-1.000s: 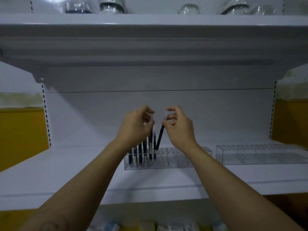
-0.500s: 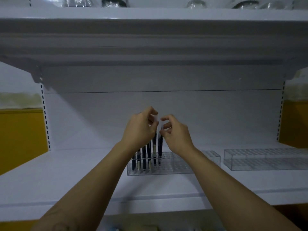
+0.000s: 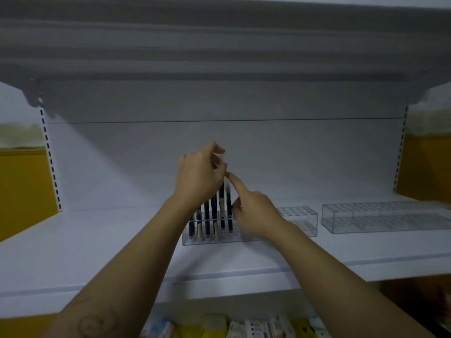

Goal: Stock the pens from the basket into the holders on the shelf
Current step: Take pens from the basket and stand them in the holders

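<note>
The step in hand looks like seating a pen in the clear plastic slotted holder (image 3: 212, 237), which sits on the white shelf (image 3: 97, 240) directly below both hands. Dark and cream pens (image 3: 214, 215) stand upright in the end under the left hand, while the slots beyond the right wrist are bare. The left hand (image 3: 199, 178) is curled about the upper ends of some pens. I cannot tell whether these are loose or seated. The right hand (image 3: 253, 215) points its forefinger straight, tip at the top of the outermost pen, with the other fingers folded and holding nothing I can make out. As I judge it, the next move calls for pressing that pen fully down, then feeding another into the free slot beside it. A second clear holder (image 3: 385, 218) lies further right of the right hand. The basket is not in view.
</note>
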A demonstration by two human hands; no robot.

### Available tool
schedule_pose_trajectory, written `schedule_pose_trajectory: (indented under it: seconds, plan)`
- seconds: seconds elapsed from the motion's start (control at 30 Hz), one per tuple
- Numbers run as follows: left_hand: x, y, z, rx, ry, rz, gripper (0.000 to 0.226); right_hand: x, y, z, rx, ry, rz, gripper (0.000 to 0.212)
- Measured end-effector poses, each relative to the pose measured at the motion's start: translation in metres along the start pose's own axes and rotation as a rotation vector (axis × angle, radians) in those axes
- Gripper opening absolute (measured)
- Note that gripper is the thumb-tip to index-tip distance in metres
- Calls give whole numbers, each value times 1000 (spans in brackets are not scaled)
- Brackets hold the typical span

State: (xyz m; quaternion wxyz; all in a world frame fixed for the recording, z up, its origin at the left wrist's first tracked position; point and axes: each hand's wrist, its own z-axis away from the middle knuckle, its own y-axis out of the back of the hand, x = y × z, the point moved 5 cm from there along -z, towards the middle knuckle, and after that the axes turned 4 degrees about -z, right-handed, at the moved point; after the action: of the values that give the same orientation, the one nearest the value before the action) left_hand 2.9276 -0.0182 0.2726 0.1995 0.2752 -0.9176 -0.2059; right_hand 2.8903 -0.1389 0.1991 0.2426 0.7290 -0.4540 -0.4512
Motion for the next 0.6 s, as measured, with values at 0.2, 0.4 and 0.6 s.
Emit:
schedule_pose_trajectory:
  seconds: [0.2, 0.4, 0.6]
  plan:
    - [3, -2, 1, 7, -12, 23, 26, 2, 0, 3, 4, -39, -47, 93]
    - [5, -5, 6, 2, 0, 69, 22, 1, -2, 7, 18, -53, -52, 95]
    - [4, 2, 5, 12, 2, 31, 20, 4, -2, 12, 38, -43, -65, 95]
